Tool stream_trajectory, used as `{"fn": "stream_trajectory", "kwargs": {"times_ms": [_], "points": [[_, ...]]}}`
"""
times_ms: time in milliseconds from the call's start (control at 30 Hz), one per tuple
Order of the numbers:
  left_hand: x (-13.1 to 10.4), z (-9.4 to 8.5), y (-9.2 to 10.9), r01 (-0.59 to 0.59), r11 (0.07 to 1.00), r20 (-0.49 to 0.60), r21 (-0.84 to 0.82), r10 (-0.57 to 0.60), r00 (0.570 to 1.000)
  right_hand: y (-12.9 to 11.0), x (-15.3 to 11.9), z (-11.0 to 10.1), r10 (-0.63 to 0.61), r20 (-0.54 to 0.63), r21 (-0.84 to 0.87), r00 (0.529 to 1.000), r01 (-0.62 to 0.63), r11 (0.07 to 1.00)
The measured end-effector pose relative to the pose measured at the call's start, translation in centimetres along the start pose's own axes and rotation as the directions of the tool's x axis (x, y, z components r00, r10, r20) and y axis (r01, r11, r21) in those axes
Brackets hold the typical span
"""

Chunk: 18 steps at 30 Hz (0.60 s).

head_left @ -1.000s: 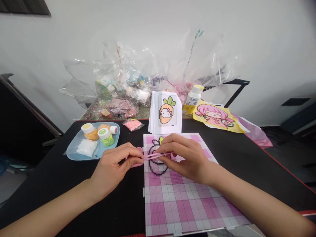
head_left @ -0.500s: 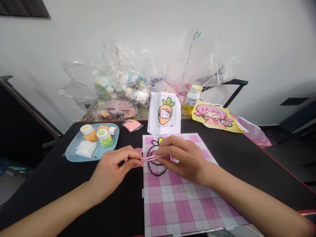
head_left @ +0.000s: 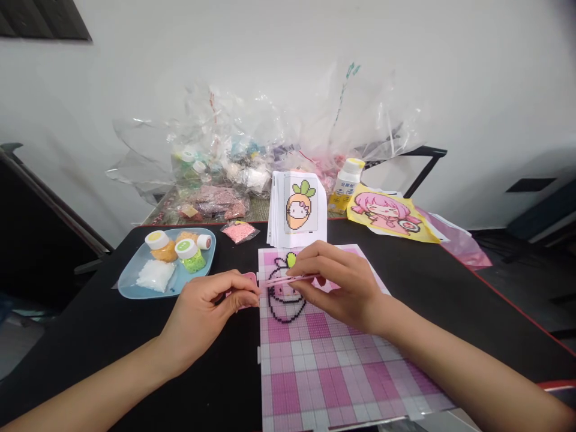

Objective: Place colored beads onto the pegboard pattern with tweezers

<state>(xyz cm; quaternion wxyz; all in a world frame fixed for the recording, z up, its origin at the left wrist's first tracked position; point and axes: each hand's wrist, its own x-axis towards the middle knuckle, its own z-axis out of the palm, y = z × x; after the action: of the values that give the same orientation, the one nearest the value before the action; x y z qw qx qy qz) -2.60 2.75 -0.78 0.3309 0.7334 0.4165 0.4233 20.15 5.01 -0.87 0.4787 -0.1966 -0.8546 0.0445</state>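
Note:
My right hand (head_left: 337, 285) is closed around pink tweezers (head_left: 290, 279), held nearly level above the pegboard with the tips pointing left. Close to those tips, the thumb and fingers of my left hand (head_left: 216, 300) are pinched together; what they hold is hidden. A small pink tray (head_left: 249, 278) shows partly behind the left hand; whether that hand grips it I cannot tell. Under the tweezers lies a pink and white checked pegboard (head_left: 306, 372). On it, black beads (head_left: 287, 321) outline a carrot shape, with light green beads (head_left: 291, 259) at its top.
A blue tray (head_left: 130, 288) at left carries jars of orange and green beads and a white bead bag. Behind the pegboard stands a pattern card (head_left: 299, 210). A yellow-capped bottle (head_left: 347, 183), a yellow picture sheet (head_left: 391, 216) and plastic bags (head_left: 252, 138) line the back.
The tweezer tips have moved slightly apart from my left fingers, and the tweezers sit a little higher. My left hand stays pinched in nearly the same place. The camera view shifts slightly.

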Motion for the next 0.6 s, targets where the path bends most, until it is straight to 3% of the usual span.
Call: {"fn": "stream_trajectory", "kwargs": {"times_ms": [600], "points": [[0.05, -0.12, -0.18, -0.09, 0.996, 0.036, 0.028, 0.089, 0.995, 0.02, -0.31, 0.46, -0.006, 0.041, 0.056, 0.999, 0.004, 0.998]]}}
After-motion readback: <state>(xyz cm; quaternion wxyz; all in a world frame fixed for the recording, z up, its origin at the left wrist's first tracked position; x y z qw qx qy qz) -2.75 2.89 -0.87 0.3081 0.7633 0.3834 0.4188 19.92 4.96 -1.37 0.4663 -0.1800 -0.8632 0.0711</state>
